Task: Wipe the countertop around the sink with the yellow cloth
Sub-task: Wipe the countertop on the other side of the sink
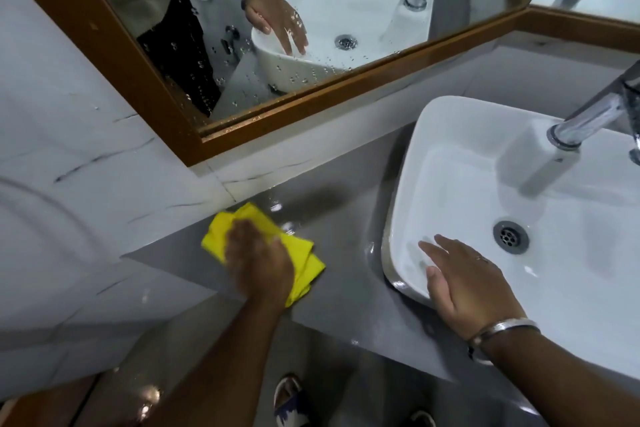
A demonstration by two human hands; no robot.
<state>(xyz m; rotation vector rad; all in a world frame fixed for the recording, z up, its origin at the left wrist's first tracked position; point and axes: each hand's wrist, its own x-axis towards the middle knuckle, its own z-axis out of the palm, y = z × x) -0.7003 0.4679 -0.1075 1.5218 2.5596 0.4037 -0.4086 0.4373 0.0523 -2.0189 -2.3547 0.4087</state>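
Observation:
A yellow cloth (304, 260) lies crumpled on the grey countertop (346, 295), left of the white sink (450, 156). My left hand (258, 260) presses down on the cloth, fingers curled over it, close to the marble wall corner. My right hand (467, 281) rests flat on the sink's near left rim, fingers apart and reaching into the basin, holding nothing. A metal bangle sits on that wrist. Wet glints show on the counter just beyond the cloth.
A chrome tap (588, 118) stands at the sink's right back. The drain (510, 237) is in the basin's middle. A wood-framed mirror (277, 107) spotted with droplets hangs behind the counter. White marble wall (86, 156) bounds the left. My feet show on the floor below.

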